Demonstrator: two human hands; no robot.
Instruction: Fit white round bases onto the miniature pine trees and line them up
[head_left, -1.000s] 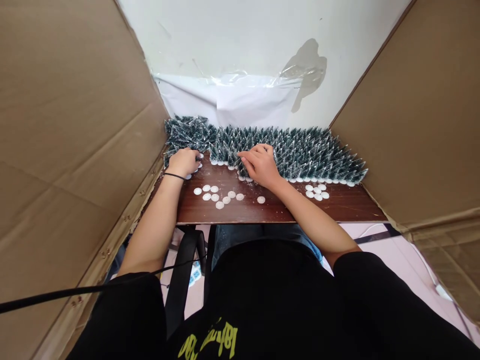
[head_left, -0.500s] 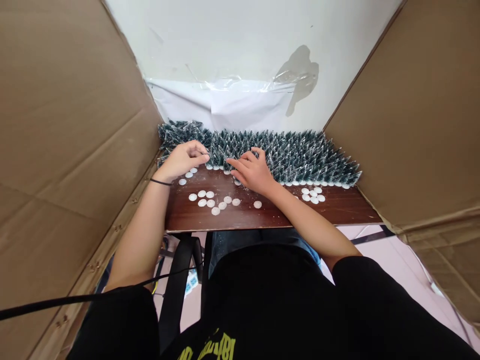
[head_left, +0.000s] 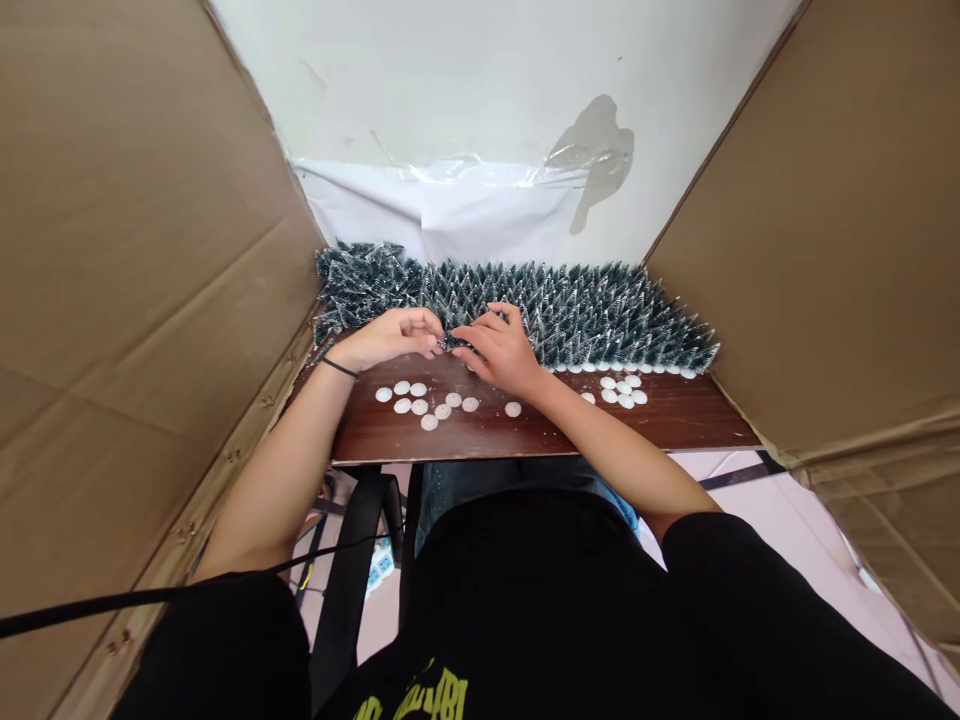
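My left hand (head_left: pixel 397 338), with a dark band on its wrist, is closed in a pinch at the near edge of the tree rows. Its fingertips hold the end of a small frosted artificial tree (head_left: pixel 451 342), mostly hidden by fingers. From the other side, the thumb and forefinger of my right hand (head_left: pixel 499 346) close around the same tree, its other fingers loosely curled. Behind both hands stand dense rows of green, white-tipped miniature trees (head_left: pixel 600 310) on white round bases. At the left, more such trees (head_left: pixel 367 280) lie piled together.
Several loose white round bases (head_left: pixel 419 407) lie on the brown tabletop (head_left: pixel 495 440) in front of my hands. Another cluster of bases (head_left: pixel 624 388) is at the right. Brown sheet walls (head_left: pixel 150 200) flank the table, with a white wall (head_left: pixel 487 80) behind. A black cable (head_left: pixel 187 592) crosses my left arm.
My left hand has moved right and toward me, bringing its fingertips up to my right hand's. The right hand has dropped slightly, its thumb and forefinger now around the small tree.
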